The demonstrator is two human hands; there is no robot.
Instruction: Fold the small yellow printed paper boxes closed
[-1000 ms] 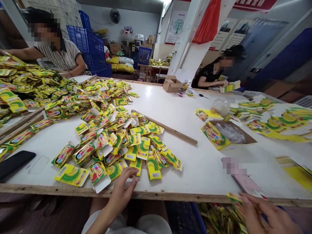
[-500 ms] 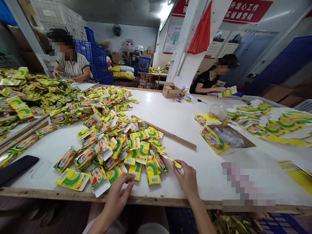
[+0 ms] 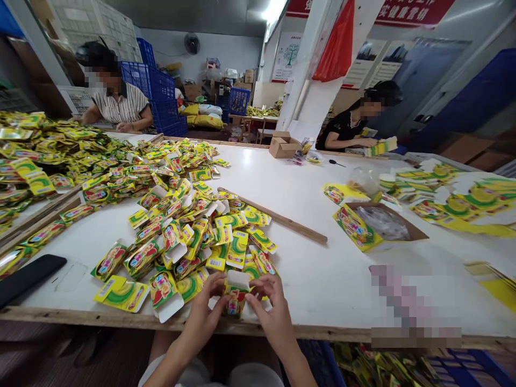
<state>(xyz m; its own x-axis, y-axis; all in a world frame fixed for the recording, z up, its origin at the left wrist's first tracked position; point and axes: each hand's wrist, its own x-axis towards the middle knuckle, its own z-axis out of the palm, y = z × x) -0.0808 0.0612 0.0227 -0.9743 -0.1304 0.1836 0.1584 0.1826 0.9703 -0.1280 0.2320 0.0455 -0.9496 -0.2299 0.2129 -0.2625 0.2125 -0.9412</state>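
Note:
Between my two hands, close to the table's front edge, is a small yellow printed carton [image 3: 235,302] with its white end flap standing up. My left hand [image 3: 209,303] grips its left side, fingers curled and thumb in front. The fingers of my right hand [image 3: 269,301] are closed on its right side in the same way. Just beyond my hands lies a loose heap of like cartons [image 3: 177,236], several with white flaps sticking out. One flat-lying carton [image 3: 121,294] rests left of my left hand.
A wooden stick [image 3: 282,219] lies behind the heap. To the right stands an open box with clear plastic bags [image 3: 382,223]. A dark phone [image 3: 30,277] lies at the left. Two people [image 3: 121,105] [image 3: 355,129] work across the table. A blue crate [image 3: 463,365] stands below the front edge.
My right hand has moved left with a carton and turned it upright, facing me. My left hand has come up and taken hold of its other side.

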